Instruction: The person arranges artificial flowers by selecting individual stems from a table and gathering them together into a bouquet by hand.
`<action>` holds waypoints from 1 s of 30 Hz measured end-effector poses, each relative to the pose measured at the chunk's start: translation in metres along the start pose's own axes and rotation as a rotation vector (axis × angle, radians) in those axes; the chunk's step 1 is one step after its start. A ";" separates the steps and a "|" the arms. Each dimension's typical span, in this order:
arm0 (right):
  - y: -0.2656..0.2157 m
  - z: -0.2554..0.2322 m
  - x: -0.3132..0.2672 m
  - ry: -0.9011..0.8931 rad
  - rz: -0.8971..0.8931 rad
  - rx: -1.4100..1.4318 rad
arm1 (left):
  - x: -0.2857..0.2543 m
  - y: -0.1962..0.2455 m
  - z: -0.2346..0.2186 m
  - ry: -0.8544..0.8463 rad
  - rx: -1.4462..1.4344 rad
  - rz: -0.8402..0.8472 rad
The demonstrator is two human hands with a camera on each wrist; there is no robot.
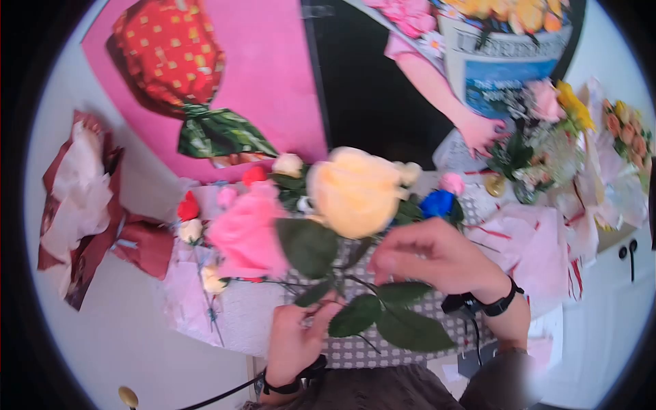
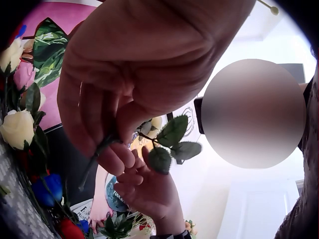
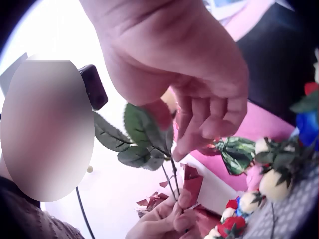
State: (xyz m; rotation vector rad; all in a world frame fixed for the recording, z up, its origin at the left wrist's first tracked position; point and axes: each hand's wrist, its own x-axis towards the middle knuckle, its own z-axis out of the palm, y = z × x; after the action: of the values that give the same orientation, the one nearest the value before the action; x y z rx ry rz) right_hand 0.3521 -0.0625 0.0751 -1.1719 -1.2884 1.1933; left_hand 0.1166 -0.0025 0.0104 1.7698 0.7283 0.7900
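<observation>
Between the fingers and thumb of the left hand [image 1: 298,335] are the stems [image 3: 173,181] of two large roses, seen low in the right wrist view. The pale yellow rose [image 1: 355,193] stands upright, with the pink rose [image 1: 249,232] tilted at its left. Dark green leaves [image 1: 410,326] spread below the blooms. Beside the stems, the right hand [image 1: 441,263] is raised with its fingers loosely bent; in the right wrist view its thumb [image 3: 158,113] is at a leaf [image 3: 142,124], contact unclear. The left wrist view shows the left hand [image 2: 139,64] pinching a stem end [image 2: 89,169].
Behind the hands lie several small roses, including a blue rose [image 1: 436,203] and a red rose [image 1: 188,206], on a patterned tablecloth [image 1: 403,355]. Pink wrapping paper [image 1: 523,249] lies at the right, near wrapped bouquets [image 1: 547,154]. Dark red wrapping [image 1: 145,246] is at the left.
</observation>
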 end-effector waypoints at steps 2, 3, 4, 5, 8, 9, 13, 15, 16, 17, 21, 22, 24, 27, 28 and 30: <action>-0.010 -0.010 -0.011 0.227 -0.051 -0.265 | -0.007 -0.007 -0.005 0.004 -0.040 -0.055; -0.021 -0.020 -0.017 0.323 0.002 -0.231 | -0.010 -0.017 -0.009 0.019 -0.024 0.008; -0.036 -0.031 -0.024 0.367 -0.066 -0.394 | -0.008 -0.017 -0.012 -0.018 -0.040 0.000; -0.040 -0.042 -0.032 0.443 -0.079 -0.460 | -0.008 -0.011 -0.018 -0.001 -0.152 -0.090; -0.050 -0.063 -0.067 0.551 0.049 -0.882 | -0.005 -0.004 -0.016 0.063 -0.306 -0.175; -0.053 -0.067 -0.080 0.530 0.167 -1.056 | -0.005 -0.004 -0.015 0.131 -0.336 -0.159; -0.005 -0.075 -0.145 0.347 0.375 -1.372 | -0.009 -0.015 -0.024 0.122 -0.183 -0.185; 0.016 -0.072 -0.178 0.329 0.468 -1.513 | -0.015 -0.018 -0.030 0.159 -0.195 -0.224; 0.028 -0.072 -0.194 0.420 0.526 -1.473 | -0.017 -0.016 -0.038 0.129 -0.218 -0.270; 0.035 -0.069 -0.203 0.508 0.576 -1.430 | -0.018 -0.014 -0.043 0.105 -0.237 -0.315; 0.052 -0.037 -0.188 0.677 0.392 -1.125 | -0.027 -0.029 -0.058 0.006 -0.168 -0.410; 0.056 -0.032 -0.179 0.628 0.341 -1.131 | -0.027 -0.032 -0.057 0.007 -0.159 -0.413; 0.062 -0.026 -0.159 0.580 0.288 -1.133 | -0.027 -0.036 -0.053 -0.072 -0.237 -0.427; 0.066 -0.030 -0.126 0.298 0.127 -1.334 | -0.025 -0.038 -0.066 -0.335 -0.205 -0.469; 0.066 -0.033 -0.114 0.231 0.118 -1.456 | -0.023 -0.037 -0.069 -0.362 -0.197 -0.484; 0.074 -0.039 -0.097 0.132 0.103 -1.655 | -0.023 -0.034 -0.068 -0.295 -0.189 -0.452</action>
State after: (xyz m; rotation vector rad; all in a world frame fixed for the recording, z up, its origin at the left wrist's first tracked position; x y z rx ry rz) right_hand 0.3978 -0.1542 -0.0022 -2.3494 -2.1192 -0.2058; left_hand 0.0452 0.0274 -0.0079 1.4347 0.7852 0.2748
